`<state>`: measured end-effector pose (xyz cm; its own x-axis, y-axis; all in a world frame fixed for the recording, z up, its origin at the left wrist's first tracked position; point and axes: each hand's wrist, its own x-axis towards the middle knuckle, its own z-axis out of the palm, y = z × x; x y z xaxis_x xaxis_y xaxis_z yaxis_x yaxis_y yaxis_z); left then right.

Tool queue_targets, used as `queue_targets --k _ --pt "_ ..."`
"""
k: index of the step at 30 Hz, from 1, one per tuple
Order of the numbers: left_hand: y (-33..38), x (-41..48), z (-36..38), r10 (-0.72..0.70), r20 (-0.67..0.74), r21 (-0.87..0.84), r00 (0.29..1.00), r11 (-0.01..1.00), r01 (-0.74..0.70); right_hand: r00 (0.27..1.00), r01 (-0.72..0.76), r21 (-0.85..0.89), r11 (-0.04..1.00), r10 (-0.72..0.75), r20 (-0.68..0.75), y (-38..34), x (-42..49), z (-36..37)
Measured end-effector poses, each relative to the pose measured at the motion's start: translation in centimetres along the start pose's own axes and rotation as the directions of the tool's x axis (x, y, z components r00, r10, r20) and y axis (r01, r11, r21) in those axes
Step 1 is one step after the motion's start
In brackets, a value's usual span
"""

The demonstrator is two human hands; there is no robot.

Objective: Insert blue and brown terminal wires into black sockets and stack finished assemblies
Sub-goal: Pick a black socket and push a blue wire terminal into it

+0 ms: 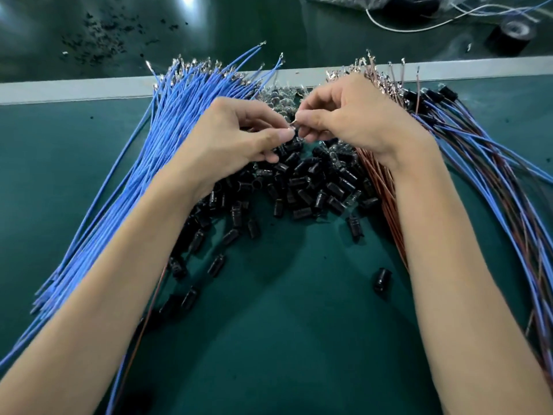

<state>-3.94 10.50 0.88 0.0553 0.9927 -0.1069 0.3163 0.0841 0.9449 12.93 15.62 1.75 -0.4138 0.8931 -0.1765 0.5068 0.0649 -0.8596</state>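
Left hand (239,136) pinched a socket (293,140) steady above the pile (302,181) so the right hand (356,121), pinching a terminal (292,124), could line it up; finished assemblies (478,151) lay at the right

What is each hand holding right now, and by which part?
Left hand pinches a socket by its body, thumb on top. Right hand pinches a terminal just behind its metal tip; the wire colour cannot be told.

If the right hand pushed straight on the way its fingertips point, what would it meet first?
Most likely the left hand: the right hand points at its thumb tip, almost touching; depth is unclear.
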Motion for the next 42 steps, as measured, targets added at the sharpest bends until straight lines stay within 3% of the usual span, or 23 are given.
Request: queue_targets --k 8,14,18,21,24,31,35,42 --pt "-0.3 0.0 0.9 0.007 0.028 -0.19 1.0 0.982 -0.001 1.0 -0.005 0.098 0.995 0.003 0.02 0.4 -0.1 -0.4" --pt "0.4 0.5 0.3 -0.194 0.228 -0.456 0.954 0.845 0.281 1.0 0.014 0.144 0.99 -0.014 -0.001 0.8 0.1 -0.6" --pt "0.4 0.6 -0.6 -0.272 0.349 -0.388 0.897 0.829 0.403 1.0 0.02 0.143 0.989 -0.02 0.003 0.9 0.1 -0.6" --pt "0.1 0.8 -1.5 -0.291 0.338 -0.259 0.895 0.885 0.386 1.0 0.019 0.154 0.988 -0.019 -0.004 0.8 0.1 -0.6" --pt "-0.3 0.7 -2.0 -0.264 0.311 -0.242 0.913 0.907 0.345 1.0 0.023 0.172 0.985 -0.021 -0.013 0.8 0.1 -0.3" --pt "-0.9 0.7 -1.8 -0.18 0.255 -0.348 0.95 0.899 0.264 0.998 0.054 0.23 0.972 -0.051 -0.02 0.9 0.1 -0.3" --pt "-0.9 0.8 -1.4 -0.163 0.226 -0.414 0.96 0.876 0.246 0.992 0.118 0.181 0.976 -0.109 -0.055 1.0 0.1 -0.4" --pt "-0.6 0.7 -0.1 -0.166 0.191 -0.606 0.967 0.756 0.249 0.986 0.153 0.202 0.967 -0.137 -0.093 1.4 0.3 -0.6"
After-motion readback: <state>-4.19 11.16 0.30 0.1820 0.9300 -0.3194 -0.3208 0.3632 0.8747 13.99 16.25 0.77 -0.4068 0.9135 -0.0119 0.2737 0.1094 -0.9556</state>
